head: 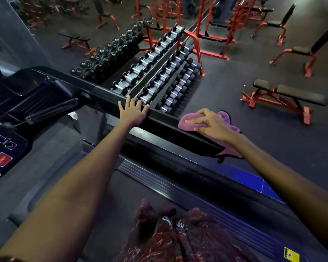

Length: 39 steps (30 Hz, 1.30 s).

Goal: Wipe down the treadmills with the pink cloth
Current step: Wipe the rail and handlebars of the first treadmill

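The person stands on one treadmill (165, 178), both bare arms stretched out to its black side handrail (165, 127). The left hand (133, 111) lies flat and open on top of the rail, fingers spread and curling slightly over the far edge, gripping nothing else. The right hand (209, 122) presses down on the one pink cloth (189, 121), fingers extended over it and thumb tucked against it, so the cloth is pinned against the rail nearer its free end. Part of the cloth hangs down past the end of the rail below the wrist.

At the left edge sits the treadmill console (6, 148), with one red stop button (2, 159) and two arrow keys above it. A patterned dark red garment (170, 237) shows at the bottom of the view, over the belt.

Beyond the rail stands one dumbbell rack (159, 72) with a red frame, carrying three rows of dumbbells on the near side; a further row shows behind, possibly a mirror reflection, it cannot be told. On the dark floor to the right is one flat bench (284, 97) with a red frame, and several more red-framed benches and racks stand farther back, too crowded to count surely.
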Each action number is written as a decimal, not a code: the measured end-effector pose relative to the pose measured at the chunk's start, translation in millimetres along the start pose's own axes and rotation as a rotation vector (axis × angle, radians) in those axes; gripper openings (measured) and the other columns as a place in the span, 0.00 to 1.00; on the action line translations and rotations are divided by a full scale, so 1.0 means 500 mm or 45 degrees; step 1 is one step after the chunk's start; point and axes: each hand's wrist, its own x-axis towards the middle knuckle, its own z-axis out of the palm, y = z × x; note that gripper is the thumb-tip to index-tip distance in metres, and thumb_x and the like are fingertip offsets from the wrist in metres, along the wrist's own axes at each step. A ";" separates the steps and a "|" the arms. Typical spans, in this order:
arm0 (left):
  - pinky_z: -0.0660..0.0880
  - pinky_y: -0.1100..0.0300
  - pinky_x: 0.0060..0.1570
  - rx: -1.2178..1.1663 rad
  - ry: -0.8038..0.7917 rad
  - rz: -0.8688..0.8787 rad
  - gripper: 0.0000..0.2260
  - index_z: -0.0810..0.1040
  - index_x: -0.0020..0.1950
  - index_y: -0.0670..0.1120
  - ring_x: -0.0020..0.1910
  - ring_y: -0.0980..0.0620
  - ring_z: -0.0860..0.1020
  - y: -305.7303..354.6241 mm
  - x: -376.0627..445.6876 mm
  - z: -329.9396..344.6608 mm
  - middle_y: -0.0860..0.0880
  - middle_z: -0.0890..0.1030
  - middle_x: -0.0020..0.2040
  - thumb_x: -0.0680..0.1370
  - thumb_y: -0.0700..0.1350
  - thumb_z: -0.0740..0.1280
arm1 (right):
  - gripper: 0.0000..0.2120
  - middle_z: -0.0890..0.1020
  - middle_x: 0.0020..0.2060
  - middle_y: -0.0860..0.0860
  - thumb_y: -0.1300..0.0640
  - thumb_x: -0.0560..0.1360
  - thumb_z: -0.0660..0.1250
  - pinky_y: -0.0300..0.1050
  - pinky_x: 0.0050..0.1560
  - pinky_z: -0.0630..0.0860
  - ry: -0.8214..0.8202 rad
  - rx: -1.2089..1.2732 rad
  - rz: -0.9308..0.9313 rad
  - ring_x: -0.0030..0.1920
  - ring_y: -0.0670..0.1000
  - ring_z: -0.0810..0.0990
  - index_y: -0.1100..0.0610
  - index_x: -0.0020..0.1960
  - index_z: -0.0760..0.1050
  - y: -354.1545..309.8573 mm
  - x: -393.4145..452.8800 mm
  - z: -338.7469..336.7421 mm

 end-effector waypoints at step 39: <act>0.35 0.39 0.70 -0.068 0.174 -0.012 0.24 0.64 0.72 0.44 0.76 0.42 0.40 0.055 -0.048 0.049 0.41 0.50 0.77 0.82 0.56 0.48 | 0.16 0.76 0.56 0.57 0.47 0.74 0.58 0.52 0.50 0.66 0.502 -0.381 0.115 0.53 0.59 0.74 0.43 0.58 0.78 0.000 -0.126 0.053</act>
